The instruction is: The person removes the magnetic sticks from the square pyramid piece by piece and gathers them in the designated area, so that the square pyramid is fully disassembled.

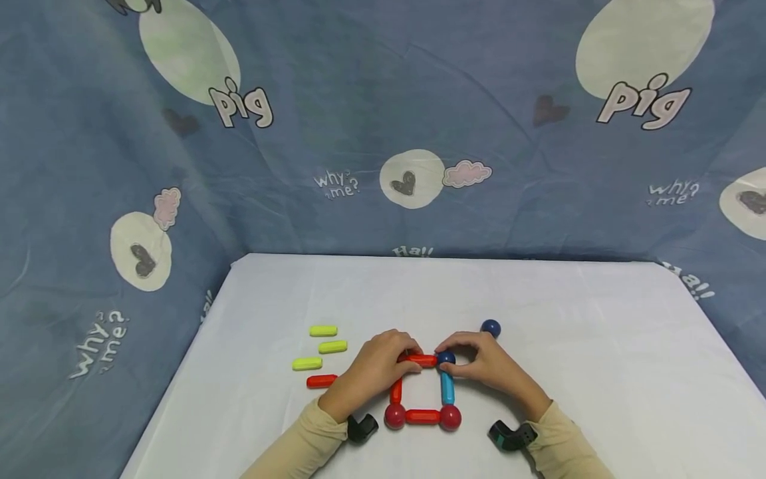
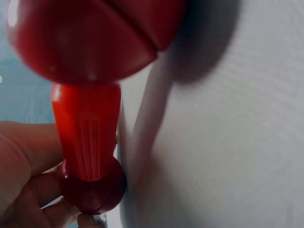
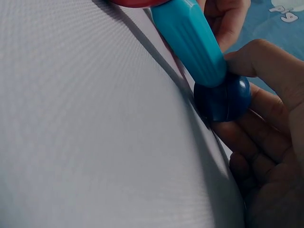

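Note:
A square of rods and balls lies on the white table. Its near side is a red rod between two red balls; a light blue rod forms the right side. My right hand pinches the dark blue ball at the far right corner between thumb and fingers. At the far left corner my left hand grips a dark red ball, mostly hidden from above. Another red rod spans the two hands, and a red rod makes the left side.
Several yellow-green rods lie to the left, with a red rod partly behind the left wrist. A loose dark blue ball sits just beyond the right hand. Blue patterned cloth rises behind the white table.

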Tool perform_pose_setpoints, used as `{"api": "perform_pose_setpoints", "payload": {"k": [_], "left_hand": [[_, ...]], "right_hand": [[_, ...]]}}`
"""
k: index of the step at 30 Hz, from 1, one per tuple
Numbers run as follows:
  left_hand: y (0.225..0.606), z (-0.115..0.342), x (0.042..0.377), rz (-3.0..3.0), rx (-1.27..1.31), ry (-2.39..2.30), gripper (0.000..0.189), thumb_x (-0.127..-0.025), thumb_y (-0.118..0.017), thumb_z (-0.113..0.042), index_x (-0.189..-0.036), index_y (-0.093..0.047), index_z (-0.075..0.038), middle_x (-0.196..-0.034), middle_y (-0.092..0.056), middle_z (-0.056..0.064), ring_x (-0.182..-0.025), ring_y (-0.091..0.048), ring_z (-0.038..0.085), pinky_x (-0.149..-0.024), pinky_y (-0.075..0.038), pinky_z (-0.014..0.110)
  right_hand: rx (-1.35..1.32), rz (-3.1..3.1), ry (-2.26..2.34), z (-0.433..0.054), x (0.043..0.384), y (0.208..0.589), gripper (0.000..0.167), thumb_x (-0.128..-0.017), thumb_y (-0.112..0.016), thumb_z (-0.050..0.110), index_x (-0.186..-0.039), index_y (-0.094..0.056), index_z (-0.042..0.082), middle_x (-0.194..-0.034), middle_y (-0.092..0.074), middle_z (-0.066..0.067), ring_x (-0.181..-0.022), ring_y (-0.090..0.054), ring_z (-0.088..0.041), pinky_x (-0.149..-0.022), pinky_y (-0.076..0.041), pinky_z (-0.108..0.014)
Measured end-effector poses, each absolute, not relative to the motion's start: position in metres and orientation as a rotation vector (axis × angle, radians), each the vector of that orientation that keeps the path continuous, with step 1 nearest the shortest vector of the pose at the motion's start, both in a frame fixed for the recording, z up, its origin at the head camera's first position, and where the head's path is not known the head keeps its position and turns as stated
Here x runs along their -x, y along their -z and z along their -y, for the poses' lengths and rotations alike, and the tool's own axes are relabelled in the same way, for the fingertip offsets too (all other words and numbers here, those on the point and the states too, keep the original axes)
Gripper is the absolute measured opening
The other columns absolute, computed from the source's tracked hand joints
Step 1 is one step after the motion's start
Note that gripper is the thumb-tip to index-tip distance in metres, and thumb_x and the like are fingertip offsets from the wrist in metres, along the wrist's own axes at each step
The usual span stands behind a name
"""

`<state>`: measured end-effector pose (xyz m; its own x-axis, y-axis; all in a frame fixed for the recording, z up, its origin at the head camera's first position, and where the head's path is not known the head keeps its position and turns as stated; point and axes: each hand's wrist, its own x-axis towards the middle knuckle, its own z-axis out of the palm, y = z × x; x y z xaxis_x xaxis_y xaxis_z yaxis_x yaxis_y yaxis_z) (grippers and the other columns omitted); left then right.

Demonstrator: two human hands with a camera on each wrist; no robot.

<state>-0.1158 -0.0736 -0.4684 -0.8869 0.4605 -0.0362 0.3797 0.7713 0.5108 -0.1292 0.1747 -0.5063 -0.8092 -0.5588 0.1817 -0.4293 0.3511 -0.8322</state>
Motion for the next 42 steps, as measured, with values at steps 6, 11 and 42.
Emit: {"api": "perform_pose_setpoints", "payload": {"k": [6, 11, 42], "left_hand": [[0.468, 0.075, 0.115, -2.799, -0.662, -0.767, 0.021, -0.088, -0.084, -0.027, -0.105, -0.079, -0.017, -0.098, -0.074, -0.004, -0.086, -0.058, 0.008, -0.079, -0.05, 0.027], [0.468, 0.078, 0.114, -2.814, -0.668, -0.769, 0.021, -0.088, -0.084, -0.026, -0.106, -0.079, -0.016, -0.097, -0.074, -0.004, -0.086, -0.058, 0.008, -0.077, -0.05, 0.026], [0.464, 0.076, 0.116, -2.555, -0.579, -1.428, 0.016, -0.092, -0.075, -0.01, -0.104, -0.067, -0.017, -0.105, -0.071, -0.002, -0.095, -0.071, 0.011, -0.084, -0.059, 0.022]], "right_hand": [[0.902, -2.484, 1.43, -0.172, 0.128, 0.504, 0.023, -0.089, -0.083, 0.024, -0.11, -0.077, 0.019, -0.105, -0.078, 0.006, -0.101, -0.067, -0.005, -0.097, -0.053, -0.024], [0.894, -2.502, 1.401, -0.171, 0.129, 0.504, 0.022, -0.087, -0.082, 0.019, -0.108, -0.076, 0.021, -0.104, -0.077, 0.007, -0.1, -0.066, -0.004, -0.096, -0.053, -0.023], [0.845, -2.443, 1.534, -0.175, 0.129, 0.506, 0.037, -0.088, -0.084, 0.023, -0.122, -0.073, 0.015, -0.117, -0.077, 0.001, -0.113, -0.069, -0.012, -0.099, -0.053, -0.023]]}}
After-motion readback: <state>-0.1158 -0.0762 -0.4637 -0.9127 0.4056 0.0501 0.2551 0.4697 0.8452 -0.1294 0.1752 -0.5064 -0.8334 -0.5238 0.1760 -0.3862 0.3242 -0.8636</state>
